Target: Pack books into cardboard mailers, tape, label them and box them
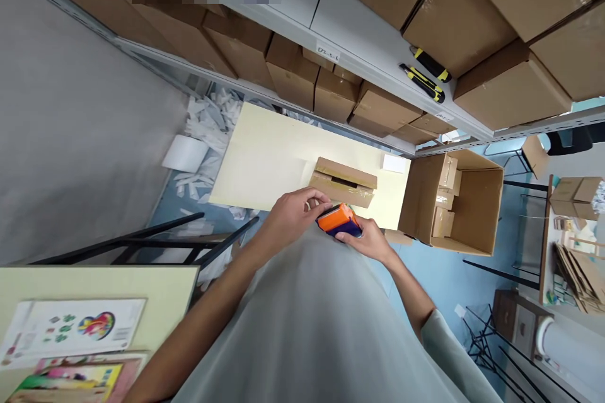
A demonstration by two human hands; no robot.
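Note:
An orange and dark blue item (pixel 339 220) is held close to my body, at the near edge of the pale yellow table (pixel 265 157). My right hand (pixel 366 239) grips its right end, with the thumb across the front. At its left end is my left hand (pixel 302 211), fingers curled and thumb and fingertips close together at the item's dark edge. Whether those fingertips pinch anything is too small to tell. Just beyond the item lies a small taped cardboard box (pixel 345 182), with a dark gap along its top.
A large open carton (pixel 477 208) with small boxes stands right of the table. Shelves of cartons (pixel 293 66) run across the back, with two yellow-black cutters (pixel 428 75). Printed sheets (pixel 80 327) lie on a second table at lower left. White scraps (pixel 212 126) cover the floor.

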